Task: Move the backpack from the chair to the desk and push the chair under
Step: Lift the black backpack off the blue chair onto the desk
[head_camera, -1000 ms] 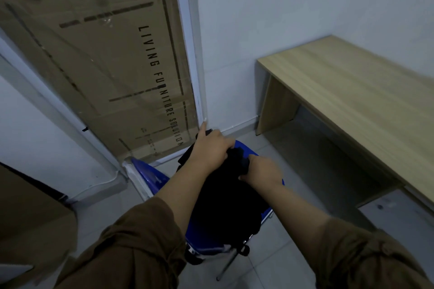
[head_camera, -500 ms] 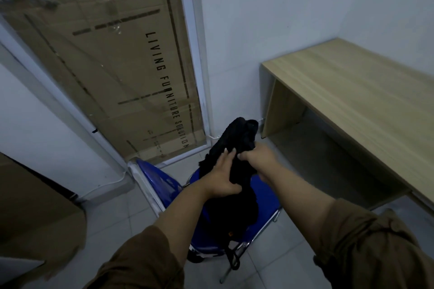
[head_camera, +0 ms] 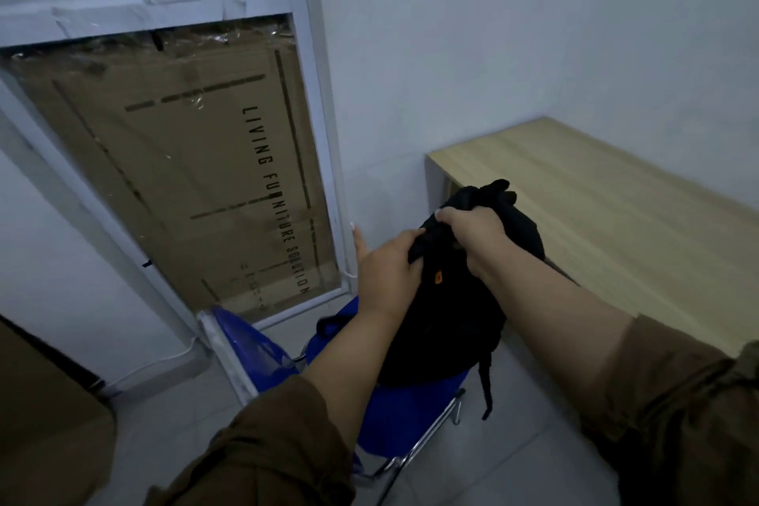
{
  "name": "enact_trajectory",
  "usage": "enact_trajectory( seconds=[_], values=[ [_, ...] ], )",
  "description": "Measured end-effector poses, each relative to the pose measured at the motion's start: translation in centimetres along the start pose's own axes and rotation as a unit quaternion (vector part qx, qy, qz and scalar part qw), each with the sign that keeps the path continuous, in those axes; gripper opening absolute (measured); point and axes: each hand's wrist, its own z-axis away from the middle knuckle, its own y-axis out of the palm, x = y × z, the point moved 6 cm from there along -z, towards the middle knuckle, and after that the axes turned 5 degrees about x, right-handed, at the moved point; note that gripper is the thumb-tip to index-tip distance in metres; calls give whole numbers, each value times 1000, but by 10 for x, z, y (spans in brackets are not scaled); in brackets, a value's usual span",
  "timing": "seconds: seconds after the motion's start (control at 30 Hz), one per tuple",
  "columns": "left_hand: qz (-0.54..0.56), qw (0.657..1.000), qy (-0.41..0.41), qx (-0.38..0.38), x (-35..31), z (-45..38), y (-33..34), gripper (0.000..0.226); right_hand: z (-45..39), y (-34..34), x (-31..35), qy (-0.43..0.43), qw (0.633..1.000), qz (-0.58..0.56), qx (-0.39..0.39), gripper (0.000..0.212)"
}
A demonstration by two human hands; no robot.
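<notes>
A black backpack (head_camera: 451, 325) hangs in the air above the blue chair (head_camera: 402, 415), lifted clear of the seat, with a strap dangling at its right. My left hand (head_camera: 386, 267) grips its upper left side, index finger sticking out. My right hand (head_camera: 472, 234) is closed on the bunched top of the backpack. The light wooden desk (head_camera: 616, 226) stands to the right against the white wall, and the backpack's top is near its left end.
A large cardboard furniture box (head_camera: 185, 185) wrapped in plastic leans behind a white frame on the left. Another brown box (head_camera: 45, 423) sits at the lower left. The floor is pale tile (head_camera: 513, 444). The chair has chrome legs (head_camera: 415, 452).
Both hands have raised the backpack off the chair seat and carried it up and to the right, toward the desk's left end. The view has tilted upward.
</notes>
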Motion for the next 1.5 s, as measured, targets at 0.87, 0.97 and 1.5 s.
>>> enact_trajectory(
  seconds=[0.87, 0.97, 1.5],
  values=[
    [329, 930, 38, 161, -168, -115, 30, 16, 33, -257, 1, -171, 975, 55, -128, 46],
    [360, 918, 37, 161, -183, -127, 43, 18, 35, -271, 14, -183, 965, 55, -177, 40],
    [448, 835, 118, 295, -313, -154, 159, 40, 108, -426, 82, -164, 831, 220, -483, 24]
  ],
)
